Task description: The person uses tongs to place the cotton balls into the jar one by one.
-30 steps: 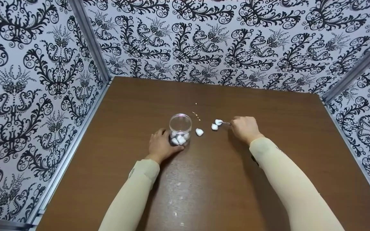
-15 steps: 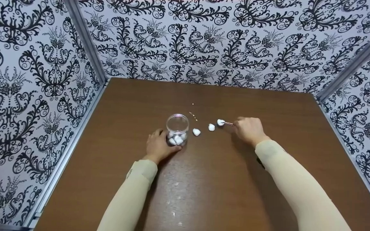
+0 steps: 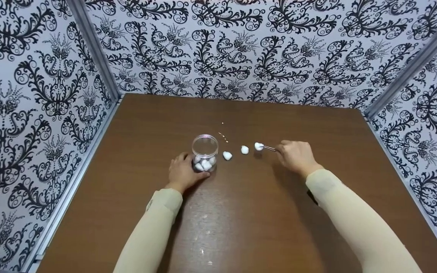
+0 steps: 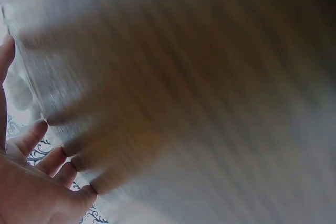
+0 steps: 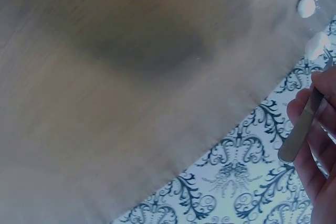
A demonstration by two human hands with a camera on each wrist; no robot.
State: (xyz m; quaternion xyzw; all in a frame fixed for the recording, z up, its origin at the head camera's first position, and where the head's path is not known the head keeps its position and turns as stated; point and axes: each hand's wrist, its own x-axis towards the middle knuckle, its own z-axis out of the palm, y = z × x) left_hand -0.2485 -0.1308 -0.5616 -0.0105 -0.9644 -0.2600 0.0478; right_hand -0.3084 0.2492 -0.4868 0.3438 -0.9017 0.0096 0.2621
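My left hand curves round the side of a clear jar, which stands on the table with several white cotton-like balls inside its lower part. My right hand pinches a slim metal utensil; in the right wrist view its handle ends flat and rounded. At its thin prongs is one white ball, with a shadow below it on the table. Two more balls lie between it and the jar: a nearer ball and another ball close to the jar.
The brown wooden table carries a short line of small pale specks behind the jar, perhaps light reflections. Patterned panels stand along the back and sides, joined by metal posts.
My right hand draws the utensil and its ball rightward, away from the neighbouring ball, and the gap between them widens. My left hand keeps its hold on the jar. The head view shifts slightly.
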